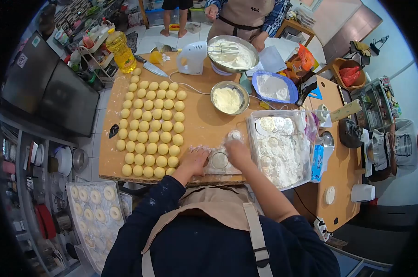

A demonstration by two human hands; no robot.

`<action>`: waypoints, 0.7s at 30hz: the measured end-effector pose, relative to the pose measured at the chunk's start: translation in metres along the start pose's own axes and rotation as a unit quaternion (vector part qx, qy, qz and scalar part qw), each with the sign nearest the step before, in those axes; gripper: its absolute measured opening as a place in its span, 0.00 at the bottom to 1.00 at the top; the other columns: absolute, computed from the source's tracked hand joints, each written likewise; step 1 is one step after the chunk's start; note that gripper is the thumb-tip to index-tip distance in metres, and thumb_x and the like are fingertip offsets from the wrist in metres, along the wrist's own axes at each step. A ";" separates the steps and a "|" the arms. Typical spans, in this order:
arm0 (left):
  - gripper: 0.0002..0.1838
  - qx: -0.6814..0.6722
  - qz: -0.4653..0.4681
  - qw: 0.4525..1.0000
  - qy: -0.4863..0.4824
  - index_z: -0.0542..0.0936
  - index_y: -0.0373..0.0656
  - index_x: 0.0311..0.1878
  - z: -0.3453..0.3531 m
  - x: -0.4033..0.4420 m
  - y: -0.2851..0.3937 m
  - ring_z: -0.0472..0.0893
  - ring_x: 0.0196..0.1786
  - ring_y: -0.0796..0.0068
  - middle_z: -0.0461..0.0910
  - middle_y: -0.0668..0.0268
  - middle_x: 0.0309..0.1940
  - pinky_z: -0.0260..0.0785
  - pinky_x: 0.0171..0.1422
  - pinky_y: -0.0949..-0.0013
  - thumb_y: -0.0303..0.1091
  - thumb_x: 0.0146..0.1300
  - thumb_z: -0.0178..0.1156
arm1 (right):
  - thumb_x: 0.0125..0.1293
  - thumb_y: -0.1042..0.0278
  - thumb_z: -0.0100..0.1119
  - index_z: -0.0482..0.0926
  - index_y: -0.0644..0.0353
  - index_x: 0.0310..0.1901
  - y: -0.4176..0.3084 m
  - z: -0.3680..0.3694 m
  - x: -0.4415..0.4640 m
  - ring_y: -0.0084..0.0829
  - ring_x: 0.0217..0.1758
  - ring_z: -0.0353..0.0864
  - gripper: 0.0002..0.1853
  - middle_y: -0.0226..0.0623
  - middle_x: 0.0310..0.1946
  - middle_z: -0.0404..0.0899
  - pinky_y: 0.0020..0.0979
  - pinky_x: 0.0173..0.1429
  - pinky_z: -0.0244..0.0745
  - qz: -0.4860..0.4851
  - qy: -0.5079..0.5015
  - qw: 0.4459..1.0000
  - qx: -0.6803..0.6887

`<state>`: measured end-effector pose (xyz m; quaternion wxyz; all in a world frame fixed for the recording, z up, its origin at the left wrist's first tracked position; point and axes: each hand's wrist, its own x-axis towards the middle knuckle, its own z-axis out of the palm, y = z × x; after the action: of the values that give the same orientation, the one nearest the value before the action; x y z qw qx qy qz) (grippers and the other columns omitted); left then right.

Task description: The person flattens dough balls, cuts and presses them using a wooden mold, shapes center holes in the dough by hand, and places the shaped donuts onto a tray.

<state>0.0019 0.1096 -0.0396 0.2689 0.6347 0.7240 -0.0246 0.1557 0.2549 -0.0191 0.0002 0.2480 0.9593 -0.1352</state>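
Note:
My left hand (195, 161) lies on the floured left side of a small work surface (225, 171), its fingers stretched out. Between my hands is a round, flour-dusted piece (219, 160) with a ring-like outline; I cannot tell dough from cutter. My right hand (238, 154) is closed just right of it, and what its fingers hold is hidden. Just beyond that hand sits a small white floured lump (234, 135). To the right stands a clear plastic tub (250, 152) with flour and floured rounds. Rows of yellow dough balls (156, 124) cover the left of the table.
Farther back are a steel bowl of pale cream (230, 100), a larger mixing bowl (236, 53), a hand mixer (192, 58), a knife (153, 68), an oil bottle (119, 51) and a blue tray of flour (274, 87). An aproned person (246, 18) stands opposite. Ring-shaped dough fills a tray (96, 207) lower left.

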 end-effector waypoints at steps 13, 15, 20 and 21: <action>0.54 0.018 0.003 1.000 0.002 0.58 0.45 0.70 -0.002 0.001 0.002 0.58 0.73 0.57 0.59 0.58 0.71 0.47 0.75 0.47 0.49 0.40 0.75 | 0.60 0.72 0.51 0.73 0.57 0.48 -0.023 0.018 -0.033 0.40 0.42 0.80 0.14 0.43 0.32 0.79 0.41 0.43 0.73 -0.012 -0.080 0.996 -0.034; 0.53 0.021 0.001 1.000 0.000 0.59 0.45 0.70 -0.002 0.001 0.002 0.58 0.73 0.56 0.58 0.58 0.71 0.47 0.76 0.47 0.49 0.40 0.75 | 0.60 0.72 0.51 0.73 0.57 0.48 -0.025 0.013 -0.033 0.38 0.42 0.81 0.13 0.41 0.31 0.80 0.41 0.43 0.73 -0.020 -0.059 0.998 -0.017; 0.53 0.024 -0.006 1.000 -0.015 0.59 0.45 0.69 -0.005 0.001 0.004 0.57 0.74 0.57 0.59 0.58 0.71 0.47 0.76 0.47 0.49 0.41 0.75 | 0.58 0.72 0.51 0.74 0.58 0.46 -0.025 0.019 -0.031 0.43 0.39 0.81 0.13 0.44 0.31 0.79 0.43 0.44 0.73 -0.033 -0.068 0.997 -0.030; 0.53 0.022 -0.010 1.000 -0.019 0.59 0.45 0.70 -0.005 0.001 0.005 0.57 0.74 0.57 0.59 0.58 0.71 0.47 0.76 0.48 0.48 0.40 0.75 | 0.58 0.72 0.52 0.74 0.58 0.46 -0.027 0.020 -0.031 0.43 0.38 0.81 0.13 0.44 0.31 0.79 0.44 0.44 0.72 -0.034 -0.073 0.996 -0.037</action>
<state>0.0047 0.1128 -0.0343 0.2679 0.6324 0.7248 -0.0551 0.1690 0.2122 -0.0292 0.0751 0.2048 0.9689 -0.1169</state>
